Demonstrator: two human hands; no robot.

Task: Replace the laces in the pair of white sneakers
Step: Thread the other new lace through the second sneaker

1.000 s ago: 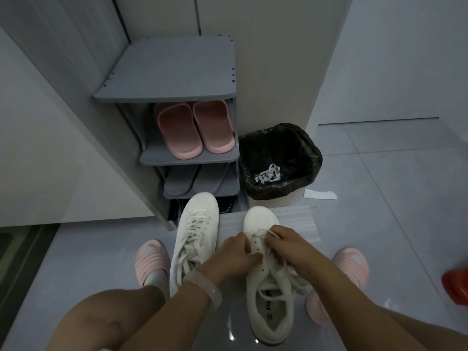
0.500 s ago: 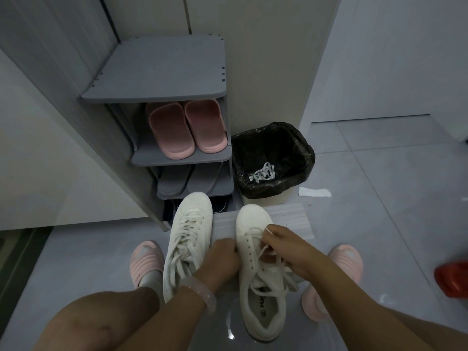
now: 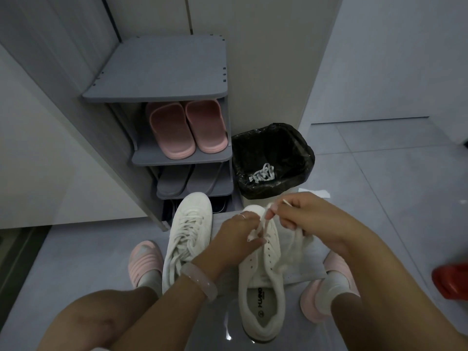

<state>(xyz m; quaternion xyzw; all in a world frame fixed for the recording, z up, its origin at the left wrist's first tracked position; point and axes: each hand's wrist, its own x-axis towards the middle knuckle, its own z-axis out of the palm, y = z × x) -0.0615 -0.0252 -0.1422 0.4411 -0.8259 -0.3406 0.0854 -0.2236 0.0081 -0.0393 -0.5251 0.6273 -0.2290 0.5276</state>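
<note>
Gripping one white lace (image 3: 260, 224): both hands are closed on it over the right sneaker (image 3: 263, 269). Left hand (image 3: 235, 236) pinches the lace low, right at the eyelet rows. Right hand (image 3: 311, 221) pinches the same lace higher up, just beyond and to the right of the left hand, with the lace tip sticking out past its fingertips (image 3: 278, 206).

Count:
- 2 white sneakers. The right one sits directly under both hands, eyelets mostly bare, insole print visible. The left sneaker (image 3: 188, 236) sits just left of the left hand, fully laced, touching nothing held.
- 1 mat (image 3: 298, 272) under the right sneaker, below the right hand.
- 1 bin (image 3: 272, 160) with a black liner, just beyond the right hand; 1 bundle of old laces (image 3: 262, 173) inside it.
- 1 grey shoe rack (image 3: 162, 69) beyond the left hand; 1 pair of pink slippers (image 3: 187, 127) on its second shelf, 1 grey pair (image 3: 182, 178) on the shelf below.
- 2 pink slippers worn on the feet (image 3: 145, 262), one outboard of each hand.
- 1 pink bracelet (image 3: 200, 279) on the left wrist, 1 ring on a left finger.
- 1 red object (image 3: 453, 279) at the far right edge, well apart from the right hand; can't tell what it is.
- 1 white scrap (image 3: 319, 192) on the floor just beyond the right hand.
</note>
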